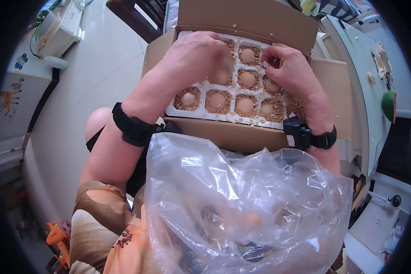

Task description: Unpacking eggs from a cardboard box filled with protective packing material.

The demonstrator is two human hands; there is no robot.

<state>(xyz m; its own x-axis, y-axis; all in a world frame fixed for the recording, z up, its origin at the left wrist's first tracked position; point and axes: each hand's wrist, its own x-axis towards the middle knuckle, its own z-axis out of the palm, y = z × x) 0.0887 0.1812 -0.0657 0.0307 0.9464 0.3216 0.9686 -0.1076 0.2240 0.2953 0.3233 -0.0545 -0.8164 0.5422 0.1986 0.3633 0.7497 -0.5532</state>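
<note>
Pale tiled floor (109, 59) lies at ten o'clock from centre in your head view. Around one o'clock, eggs (248, 79) nestle in flaky bedding (181, 105), in a white foam tray (171, 109) inside a cardboard box (246, 20). Expect them light, stiff, fragile; cup their sides gently. They look tan, smooth, rounded. Your left hand (198, 52), at twelve, hides its grip; your right hand (287, 66), beyond one, curls near a white crumb (265, 65), pinching unclear.

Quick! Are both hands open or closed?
Left hand: blurred over the egg tray; can't tell.
Right hand: curled by a white bit; can't tell if holding it.
</note>
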